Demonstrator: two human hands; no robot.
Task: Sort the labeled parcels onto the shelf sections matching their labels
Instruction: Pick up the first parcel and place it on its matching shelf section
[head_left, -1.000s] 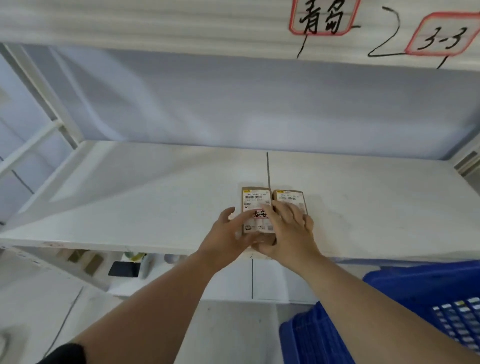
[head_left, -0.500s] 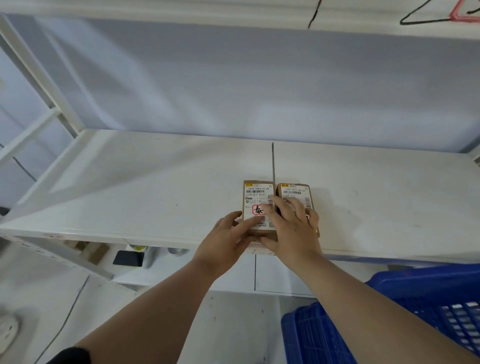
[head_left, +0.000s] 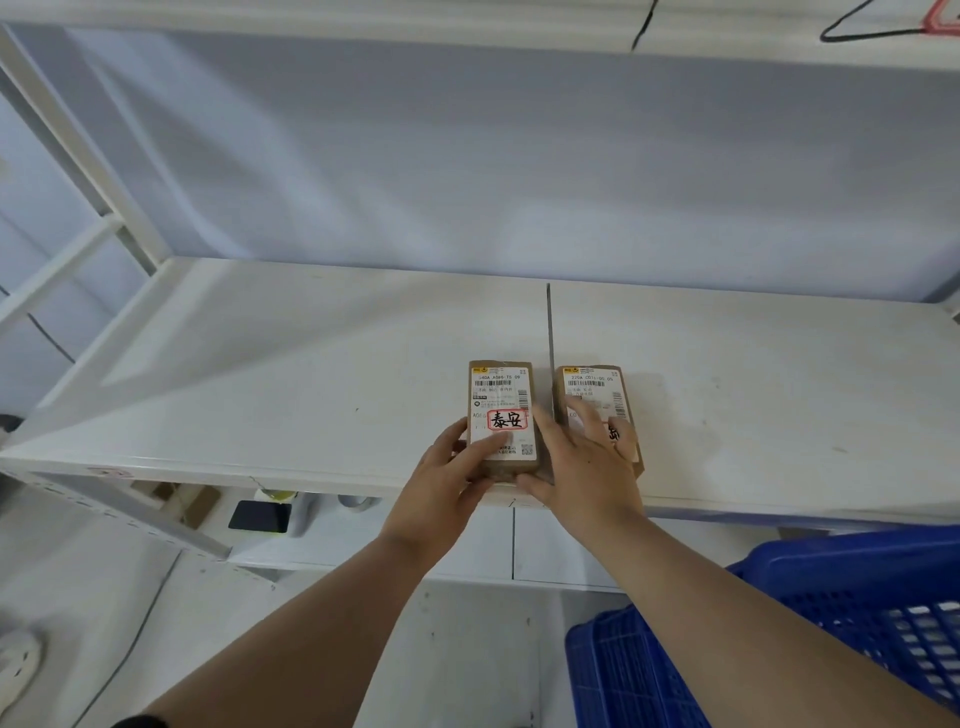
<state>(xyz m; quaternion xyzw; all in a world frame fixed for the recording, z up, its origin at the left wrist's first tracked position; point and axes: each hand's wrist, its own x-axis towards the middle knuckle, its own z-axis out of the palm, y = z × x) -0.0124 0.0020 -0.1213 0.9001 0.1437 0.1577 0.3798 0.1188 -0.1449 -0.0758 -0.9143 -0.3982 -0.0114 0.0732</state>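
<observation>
Two small brown parcels with white shipping labels lie flat near the front edge of the white shelf board (head_left: 260, 364). The left parcel (head_left: 501, 395) carries a red-framed handwritten tag and sits just left of a black dividing line (head_left: 549, 322). The right parcel (head_left: 592, 384) sits just right of that line. My left hand (head_left: 441, 493) grips the left parcel's near left corner, thumb on its label. My right hand (head_left: 587, 467) lies on the right parcel with fingers spread, hiding its handwritten tag; its thumb reaches the front edge by the left parcel.
A blue plastic crate (head_left: 857, 623) stands at the lower right, below the shelf. The lower shelf holds a black object (head_left: 260, 516) and a tape roll (head_left: 358, 501). Another shelf board (head_left: 467, 26) runs overhead. White frame posts (head_left: 78, 145) rise at the left.
The two parcels touched before; now a narrow gap separates them across the dividing line. My left thumb has shifted onto the left parcel's label. The camera has tilted down a little.
</observation>
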